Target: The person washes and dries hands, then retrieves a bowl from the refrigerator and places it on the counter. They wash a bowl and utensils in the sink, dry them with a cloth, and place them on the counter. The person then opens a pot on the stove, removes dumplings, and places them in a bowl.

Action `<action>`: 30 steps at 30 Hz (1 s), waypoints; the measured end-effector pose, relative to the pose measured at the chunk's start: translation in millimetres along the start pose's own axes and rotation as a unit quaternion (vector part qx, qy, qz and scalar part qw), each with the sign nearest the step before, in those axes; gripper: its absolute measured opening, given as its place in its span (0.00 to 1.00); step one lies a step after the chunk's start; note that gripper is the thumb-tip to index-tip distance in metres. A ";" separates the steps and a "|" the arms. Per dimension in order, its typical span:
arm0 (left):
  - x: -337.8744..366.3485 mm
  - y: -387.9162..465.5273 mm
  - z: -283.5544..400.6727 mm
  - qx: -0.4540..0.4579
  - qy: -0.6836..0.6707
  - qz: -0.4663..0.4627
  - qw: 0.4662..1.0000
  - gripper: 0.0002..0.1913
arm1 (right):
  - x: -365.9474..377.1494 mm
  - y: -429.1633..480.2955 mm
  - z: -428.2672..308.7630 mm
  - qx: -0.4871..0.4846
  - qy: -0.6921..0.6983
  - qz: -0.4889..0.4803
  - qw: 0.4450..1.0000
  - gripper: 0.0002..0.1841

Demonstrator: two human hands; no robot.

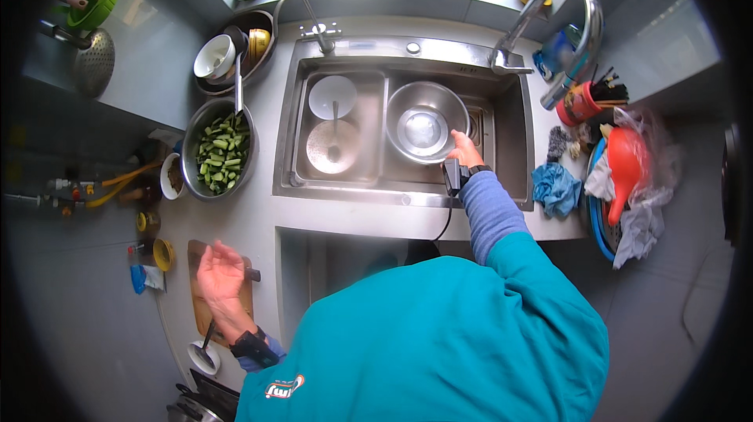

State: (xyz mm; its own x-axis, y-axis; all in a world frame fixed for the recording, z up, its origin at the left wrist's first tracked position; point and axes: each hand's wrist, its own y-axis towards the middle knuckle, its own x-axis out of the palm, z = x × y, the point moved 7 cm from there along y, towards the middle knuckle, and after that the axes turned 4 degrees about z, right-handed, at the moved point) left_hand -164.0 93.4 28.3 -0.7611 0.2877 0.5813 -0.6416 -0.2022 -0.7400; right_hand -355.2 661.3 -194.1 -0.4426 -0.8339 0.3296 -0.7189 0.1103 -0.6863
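My right hand (465, 150) grips the near right rim of a stainless steel bowl (428, 122) in the right basin of the sink (500, 128); the bowl's bottom looks wet. Over a wooden cutting board (250, 298) on the left counter, my left hand (221, 274) is held palm up, fingers apart, with nothing in it. A dark knife handle (252, 275) juts out beside it. In the left basin lie a white bowl (332, 92) and a speckled bowl (323, 154) with a spoon (335, 122). Cut green vegetable pieces (223, 154) fill a metal pot (250, 175) left of the sink.
A tall chrome faucet (591, 10) arches at the sink's right, a thin one (300, 1) at its left. Stacked dishes (215, 57) stand back left. A blue cloth (556, 189) and a red ladle (626, 157) lie right. A small bowl (194, 363) with a spoon stands near left.
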 end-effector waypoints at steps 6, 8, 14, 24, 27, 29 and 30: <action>-13.7 -17.2 -13.0 0.045 -0.012 0.078 0.996 0.09 | -14.6 33.7 18.4 0.091 0.022 0.042 0.995 0.20; -5.6 -17.9 -14.1 0.063 -0.019 0.086 0.994 0.09 | -19.2 39.2 19.1 0.104 0.062 0.083 0.989 0.16; 20.1 -2.2 -35.7 0.027 0.008 0.043 0.999 0.09 | -39.9 40.1 -4.2 0.125 0.035 0.188 0.974 0.05; 18.1 8.0 -25.2 0.031 -0.003 0.040 0.999 0.09 | 5.5 -38.7 25.7 0.345 0.508 -0.025 0.789 0.26; 13.8 9.8 -16.5 0.035 -0.008 0.043 0.998 0.09 | 74.5 -86.4 21.2 0.402 0.569 -0.118 0.707 0.16; 12.2 8.4 -10.4 0.039 -0.010 0.045 0.998 0.09 | 93.0 -90.8 21.9 0.392 0.536 -0.154 0.732 0.15; 12.7 6.8 -8.3 0.041 -0.009 0.045 0.998 0.09 | 99.6 -85.9 19.2 0.349 0.485 -0.172 0.784 0.17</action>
State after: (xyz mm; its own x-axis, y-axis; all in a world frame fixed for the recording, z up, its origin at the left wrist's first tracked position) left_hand -177.3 103.5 27.8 -0.8168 0.2484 0.5207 -0.5761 -0.3031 -0.7591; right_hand -327.3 558.3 -114.8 -0.7291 0.0904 0.6784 -0.5671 -0.6347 -0.5249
